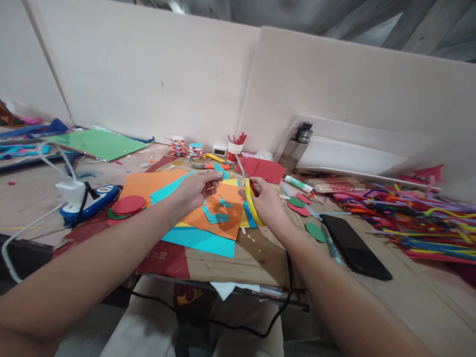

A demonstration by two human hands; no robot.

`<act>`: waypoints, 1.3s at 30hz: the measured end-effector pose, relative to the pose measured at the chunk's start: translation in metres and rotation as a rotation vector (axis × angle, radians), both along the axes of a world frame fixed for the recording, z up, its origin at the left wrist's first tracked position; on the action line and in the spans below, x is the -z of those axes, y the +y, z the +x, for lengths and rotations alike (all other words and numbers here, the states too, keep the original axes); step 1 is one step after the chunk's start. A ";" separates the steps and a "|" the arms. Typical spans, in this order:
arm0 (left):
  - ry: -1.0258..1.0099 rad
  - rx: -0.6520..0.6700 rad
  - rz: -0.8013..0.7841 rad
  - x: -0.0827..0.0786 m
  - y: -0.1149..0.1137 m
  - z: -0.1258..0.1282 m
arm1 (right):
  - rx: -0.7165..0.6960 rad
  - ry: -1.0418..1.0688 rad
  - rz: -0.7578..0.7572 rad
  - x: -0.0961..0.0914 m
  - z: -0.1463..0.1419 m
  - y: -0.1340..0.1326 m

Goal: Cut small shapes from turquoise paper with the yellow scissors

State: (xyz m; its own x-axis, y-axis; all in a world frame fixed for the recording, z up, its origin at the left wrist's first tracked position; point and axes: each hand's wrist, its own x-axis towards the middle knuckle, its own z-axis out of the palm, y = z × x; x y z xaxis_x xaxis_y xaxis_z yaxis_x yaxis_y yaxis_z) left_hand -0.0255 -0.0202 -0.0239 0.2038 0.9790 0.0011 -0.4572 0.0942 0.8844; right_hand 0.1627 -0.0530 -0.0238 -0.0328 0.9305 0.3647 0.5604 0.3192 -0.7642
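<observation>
Pinched in my left hand (199, 189) is a small blue paper piece (222, 171), held up above the sheets. My right hand (266, 198) grips the yellow handles of a pair of scissors (253, 204), whose blades point up and away from me, apart from the paper piece. Below both hands lies an orange sheet (226, 229) with several small blue paper cut-outs (216, 217) on it. Under and around it are a blue sheet (201, 242), some yellow paper and another orange sheet (136, 186).
Red paper circles (128, 204) and a blue power strip (89, 203) lie left. A black phone (355, 247), a glue stick (298, 184) and many coloured pipe cleaners (427, 220) are right. Behind stand a cup of red sticks (235, 148) and a dark bottle (295, 148).
</observation>
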 end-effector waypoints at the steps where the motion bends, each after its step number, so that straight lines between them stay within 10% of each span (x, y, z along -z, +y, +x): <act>1: 0.015 0.001 0.024 0.001 0.000 0.000 | 0.032 -0.124 0.020 0.000 0.003 0.000; 13: 0.213 0.004 0.052 0.002 0.003 -0.005 | 0.133 -0.927 -0.192 -0.007 -0.005 -0.005; 24: 0.316 0.169 0.150 0.011 -0.002 0.003 | -0.181 0.241 -0.110 0.014 -0.010 0.009; 39: 0.756 0.147 0.394 0.003 -0.005 -0.004 | -0.155 0.176 -0.111 0.007 -0.001 0.008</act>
